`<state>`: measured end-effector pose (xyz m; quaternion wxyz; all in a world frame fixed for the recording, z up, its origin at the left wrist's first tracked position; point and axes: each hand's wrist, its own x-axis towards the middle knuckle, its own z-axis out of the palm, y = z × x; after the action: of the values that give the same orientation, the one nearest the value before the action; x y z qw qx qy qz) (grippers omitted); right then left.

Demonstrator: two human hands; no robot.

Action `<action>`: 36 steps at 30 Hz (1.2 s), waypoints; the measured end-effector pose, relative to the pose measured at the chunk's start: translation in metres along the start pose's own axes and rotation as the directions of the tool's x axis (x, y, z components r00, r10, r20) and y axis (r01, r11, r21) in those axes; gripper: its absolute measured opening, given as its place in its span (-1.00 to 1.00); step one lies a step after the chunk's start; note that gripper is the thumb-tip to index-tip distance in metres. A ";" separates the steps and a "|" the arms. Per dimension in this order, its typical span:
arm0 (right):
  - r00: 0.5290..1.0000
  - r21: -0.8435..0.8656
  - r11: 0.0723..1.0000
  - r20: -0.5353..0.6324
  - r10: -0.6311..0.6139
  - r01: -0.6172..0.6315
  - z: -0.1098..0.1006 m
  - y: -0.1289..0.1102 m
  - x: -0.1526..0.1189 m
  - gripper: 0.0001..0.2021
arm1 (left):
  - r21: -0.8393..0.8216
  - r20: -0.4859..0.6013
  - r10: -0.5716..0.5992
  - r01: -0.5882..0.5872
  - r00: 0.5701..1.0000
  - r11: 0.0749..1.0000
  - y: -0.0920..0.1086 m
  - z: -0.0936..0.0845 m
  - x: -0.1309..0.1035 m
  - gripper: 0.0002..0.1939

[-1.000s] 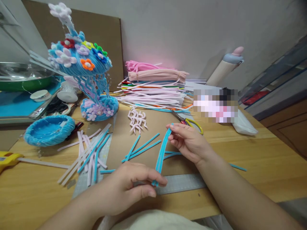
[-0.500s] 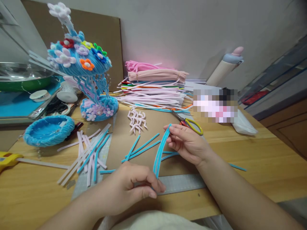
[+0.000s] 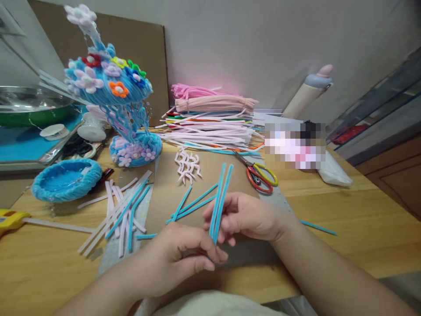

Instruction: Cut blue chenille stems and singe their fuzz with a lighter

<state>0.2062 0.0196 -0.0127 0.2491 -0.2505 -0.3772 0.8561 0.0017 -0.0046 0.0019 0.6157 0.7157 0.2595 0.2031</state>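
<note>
Two blue fuzzy stems (image 3: 222, 197) stand nearly upright between my hands, their tops spread slightly apart. My left hand (image 3: 194, 250) pinches them at the lower end. Close behind them, my right hand (image 3: 240, 217) has its fingers curled beside the middle of the stems; whether it grips them is unclear. Loose blue stems (image 3: 194, 204) lie on the brown board (image 3: 164, 175) past my left hand. Curled pale pink pieces (image 3: 188, 166) rest at the board's far side. Scissors (image 3: 259, 175) with red and yellow handles lie beyond my right hand.
A blue flowered ornament (image 3: 112, 83) stands at the back left, near a blue fuzzy ring dish (image 3: 67, 180). Bundled stems (image 3: 210, 105) are piled by the wall. White and blue strips (image 3: 125, 215) and a yellow glue gun (image 3: 13, 221) lie left; a bottle (image 3: 304, 92) stands back right.
My right hand has moved down and left from the tips of the blue stems, which now stand straighter with their tops free. My left hand has hardly moved.
</note>
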 end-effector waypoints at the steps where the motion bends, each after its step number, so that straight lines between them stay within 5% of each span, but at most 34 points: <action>1: 1.000 -0.004 1.000 0.017 0.012 -0.012 0.002 0.004 0.002 -0.75 | -0.004 -0.004 0.019 -0.019 1.000 1.000 0.000 0.000 0.000 -0.90; 8: 0.998 0.047 0.998 0.051 0.030 -0.033 0.005 0.016 0.009 -0.85 | 0.051 0.009 0.054 -0.054 0.999 0.997 0.003 0.002 0.000 -0.93; 14: 0.988 0.058 0.997 -0.148 -0.050 0.059 -0.001 -0.003 0.001 -0.89 | 0.158 0.086 -0.045 0.031 0.995 0.987 0.003 0.003 -0.002 -0.86; 24: 0.897 0.075 0.970 -0.402 -0.181 0.229 -0.014 -0.017 -0.005 -0.91 | 0.204 0.139 -0.102 0.072 0.985 0.976 0.003 0.007 0.000 -0.84; 36: 0.855 -0.254 0.948 -0.432 -0.286 0.189 -0.008 -0.017 -0.009 -0.85 | 0.267 0.176 -0.208 0.157 0.962 0.951 0.001 0.005 -0.003 -0.82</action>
<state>0.2215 0.0282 -0.0025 0.4094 -0.4229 -0.4200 0.6908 0.0023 -0.0105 0.0027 0.5599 0.7773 0.2847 0.0371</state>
